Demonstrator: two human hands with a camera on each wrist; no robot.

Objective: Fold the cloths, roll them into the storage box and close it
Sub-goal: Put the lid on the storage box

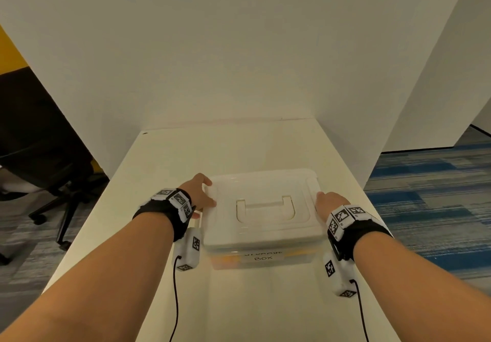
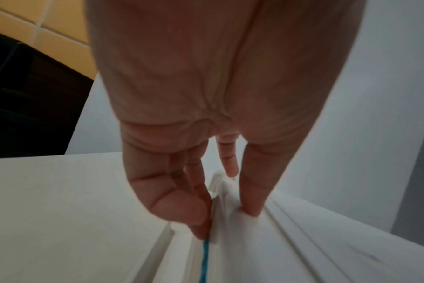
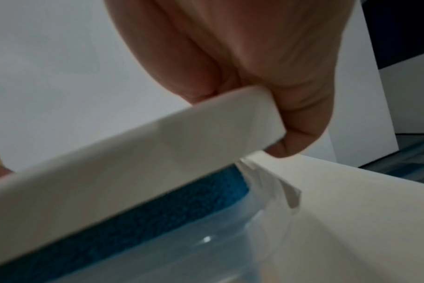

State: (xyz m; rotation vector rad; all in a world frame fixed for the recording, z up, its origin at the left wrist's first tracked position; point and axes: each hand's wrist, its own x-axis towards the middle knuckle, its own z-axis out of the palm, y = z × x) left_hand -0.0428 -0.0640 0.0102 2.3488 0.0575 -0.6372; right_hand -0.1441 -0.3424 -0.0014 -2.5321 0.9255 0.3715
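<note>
The storage box (image 1: pixel 261 258) sits on the desk (image 1: pixel 252 145) before you, long axis left to right and its "BOX" label facing you; through its clear wall show a blue cloth (image 3: pixel 182 206) and something orange, too blurred to identify. The white lid (image 1: pixel 261 203) lies on the box, handle recess up, slightly raised at the right end. Your left hand (image 1: pixel 198 191) pinches the lid's left edge, your right hand (image 1: pixel 329 203) curls round its right edge; a black office chair (image 1: pixel 53 171) stands left of the box.
</note>
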